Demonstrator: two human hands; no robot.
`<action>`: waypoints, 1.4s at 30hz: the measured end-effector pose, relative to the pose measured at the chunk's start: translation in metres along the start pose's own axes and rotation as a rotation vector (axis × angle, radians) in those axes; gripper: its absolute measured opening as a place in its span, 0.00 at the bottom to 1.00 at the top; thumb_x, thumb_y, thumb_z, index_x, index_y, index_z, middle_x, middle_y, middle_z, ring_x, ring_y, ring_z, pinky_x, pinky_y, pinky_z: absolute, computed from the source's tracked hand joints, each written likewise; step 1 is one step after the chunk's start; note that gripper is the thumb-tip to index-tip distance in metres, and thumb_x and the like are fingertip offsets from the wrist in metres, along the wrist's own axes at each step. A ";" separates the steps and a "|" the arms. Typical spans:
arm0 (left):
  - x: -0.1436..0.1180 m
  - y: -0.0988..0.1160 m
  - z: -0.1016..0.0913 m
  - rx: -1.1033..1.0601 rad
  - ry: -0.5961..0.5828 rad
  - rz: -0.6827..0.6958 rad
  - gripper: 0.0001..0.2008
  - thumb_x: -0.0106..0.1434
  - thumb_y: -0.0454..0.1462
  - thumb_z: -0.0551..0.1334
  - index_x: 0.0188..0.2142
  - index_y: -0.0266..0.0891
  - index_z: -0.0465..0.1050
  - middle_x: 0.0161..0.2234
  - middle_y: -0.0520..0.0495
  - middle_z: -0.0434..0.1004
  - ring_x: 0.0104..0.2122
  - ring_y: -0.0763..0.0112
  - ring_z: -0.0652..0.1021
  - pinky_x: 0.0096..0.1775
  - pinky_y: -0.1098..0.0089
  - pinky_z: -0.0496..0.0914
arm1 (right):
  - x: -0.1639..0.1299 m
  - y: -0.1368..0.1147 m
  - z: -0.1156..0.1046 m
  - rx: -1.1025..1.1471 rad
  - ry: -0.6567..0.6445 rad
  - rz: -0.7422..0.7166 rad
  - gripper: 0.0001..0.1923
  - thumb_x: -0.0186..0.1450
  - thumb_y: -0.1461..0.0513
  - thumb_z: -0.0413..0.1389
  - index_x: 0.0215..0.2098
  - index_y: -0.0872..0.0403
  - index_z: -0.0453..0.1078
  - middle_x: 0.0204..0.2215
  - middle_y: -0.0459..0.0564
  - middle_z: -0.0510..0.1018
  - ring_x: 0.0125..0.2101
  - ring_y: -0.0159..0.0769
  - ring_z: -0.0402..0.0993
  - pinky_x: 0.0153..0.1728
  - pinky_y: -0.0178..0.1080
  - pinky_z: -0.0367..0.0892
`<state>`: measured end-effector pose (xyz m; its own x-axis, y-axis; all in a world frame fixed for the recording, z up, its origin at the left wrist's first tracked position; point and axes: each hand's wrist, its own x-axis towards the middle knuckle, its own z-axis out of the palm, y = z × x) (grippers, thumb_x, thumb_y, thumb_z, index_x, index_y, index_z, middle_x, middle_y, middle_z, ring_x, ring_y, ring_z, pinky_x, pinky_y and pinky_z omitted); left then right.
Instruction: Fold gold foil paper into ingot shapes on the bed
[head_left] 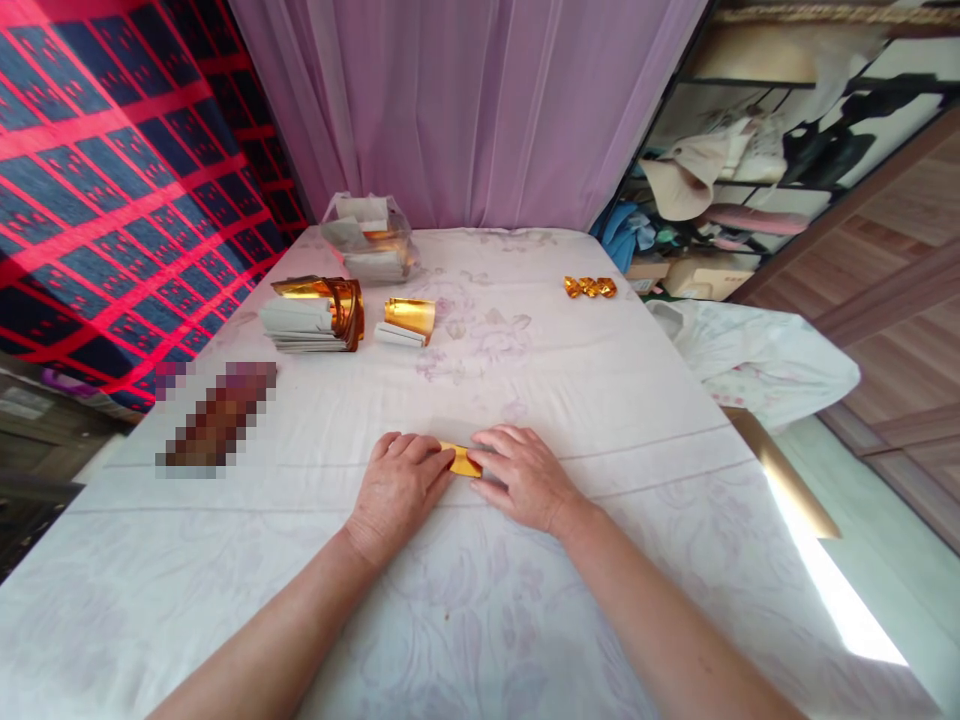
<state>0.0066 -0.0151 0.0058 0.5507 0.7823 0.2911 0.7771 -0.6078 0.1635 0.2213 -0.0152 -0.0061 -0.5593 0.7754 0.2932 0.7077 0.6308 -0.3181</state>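
Note:
A small folded strip of shiny gold foil paper (460, 460) lies on the cloth-covered table, between my two hands. My left hand (400, 492) presses its left end with the thumb, the fingers curled along the far side. At the right end, my right hand (530, 478) grips the paper between thumb and fingers, covering that end. Further back on the left stand a thick stack of gold-faced paper sheets (300, 326) and a smaller curled pile of them (409, 318). Several finished-looking folded gold pieces (590, 287) sit in a row at the far right.
A clear plastic bag (370, 240) with more paper is at the table's back left. A blurred-out item (217, 415) lies near the left edge. Beyond the right edge are a white bag (772, 360) and shelves (750, 185) with hats. A purple curtain (465, 110) hangs behind.

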 end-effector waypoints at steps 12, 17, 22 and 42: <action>-0.001 -0.006 0.007 -0.070 0.025 -0.037 0.11 0.69 0.41 0.56 0.44 0.45 0.77 0.42 0.48 0.79 0.41 0.64 0.75 0.48 0.56 0.63 | 0.002 0.000 -0.002 0.011 -0.046 -0.013 0.12 0.65 0.59 0.57 0.46 0.51 0.72 0.46 0.52 0.75 0.48 0.43 0.68 0.47 0.46 0.64; -0.001 -0.008 0.007 -0.083 0.032 -0.037 0.11 0.69 0.42 0.56 0.44 0.46 0.77 0.41 0.48 0.79 0.40 0.64 0.75 0.48 0.57 0.63 | 0.001 0.001 0.000 -0.013 0.024 -0.048 0.11 0.67 0.64 0.52 0.44 0.51 0.74 0.45 0.52 0.76 0.45 0.40 0.69 0.45 0.44 0.64; -0.002 -0.008 0.006 -0.085 0.044 -0.019 0.10 0.68 0.40 0.58 0.44 0.45 0.77 0.42 0.48 0.79 0.41 0.63 0.76 0.48 0.57 0.64 | 0.002 0.003 0.002 0.020 0.085 -0.066 0.10 0.69 0.63 0.51 0.41 0.52 0.75 0.40 0.50 0.78 0.40 0.38 0.70 0.41 0.43 0.64; -0.017 0.008 0.003 0.023 0.028 0.051 0.12 0.69 0.37 0.55 0.49 0.40 0.72 0.47 0.46 0.79 0.45 0.60 0.76 0.49 0.54 0.64 | 0.009 -0.001 0.011 0.055 0.140 0.177 0.06 0.66 0.60 0.58 0.31 0.52 0.74 0.31 0.49 0.76 0.35 0.38 0.69 0.38 0.41 0.64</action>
<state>0.0048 -0.0328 -0.0002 0.5811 0.7460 0.3253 0.7552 -0.6433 0.1263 0.2107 -0.0089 -0.0127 -0.3606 0.8648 0.3494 0.7628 0.4891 -0.4231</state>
